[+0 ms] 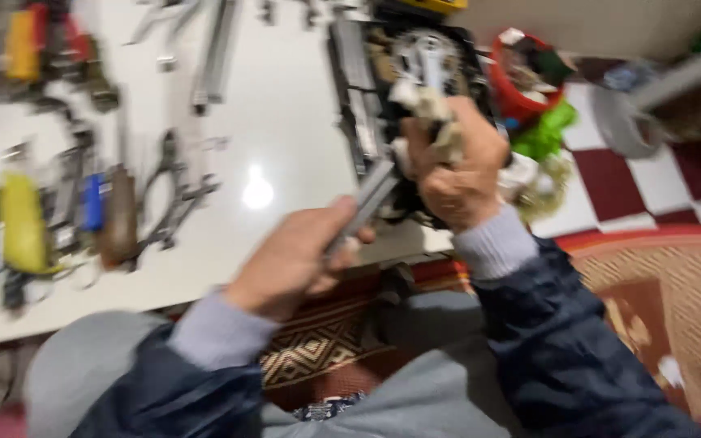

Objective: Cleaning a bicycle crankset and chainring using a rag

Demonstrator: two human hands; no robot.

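The picture is motion-blurred. My left hand grips a flat grey metal tool whose tip points up and right toward a black mechanical assembly with a round silver gear part. My right hand is closed around a dirty pale rag and presses it against the near side of that assembly. Both hands are close together at the right edge of a low white table. Dark blue sleeves with grey cuffs cover my arms.
Pliers, screwdrivers with yellow, blue and brown handles, and other tools lie along the table's left side. A red bucket of scraps and a green bag stand on the red-and-white tiled floor at right. A patterned mat lies under my knees.
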